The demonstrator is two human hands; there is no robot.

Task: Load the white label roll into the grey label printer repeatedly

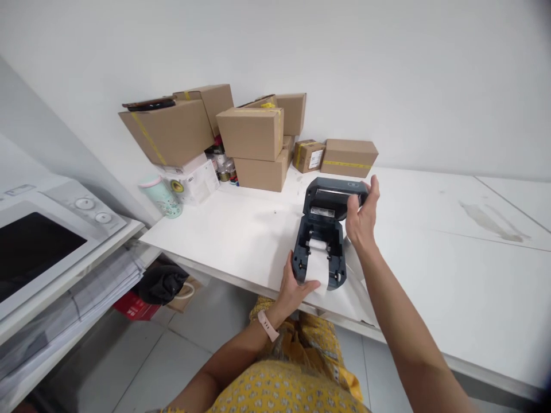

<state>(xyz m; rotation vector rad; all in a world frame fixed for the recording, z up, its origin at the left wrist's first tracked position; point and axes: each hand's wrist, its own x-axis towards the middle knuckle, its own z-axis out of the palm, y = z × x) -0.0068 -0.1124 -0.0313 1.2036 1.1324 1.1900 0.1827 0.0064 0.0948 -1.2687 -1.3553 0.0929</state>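
A dark grey label printer [338, 258] stands near the front edge of the white table, its lid [314, 195] raised. Inside sits a small roll [317, 245], from which a white paper strip [317, 269] runs out over the front. My left hand [295, 287] grips the printer's front left corner, its thumb lying on the paper strip. On the raised lid's right side is my right hand [364, 215], with the lid's edge between thumb and fingers.
Cardboard boxes [249, 135] stand stacked along the wall, with smaller ones [348, 158] beside them. A mint tumbler [161, 198] and a white box [196, 183] are at the table's left end. A microwave [55, 229] sits on a shelf at left.
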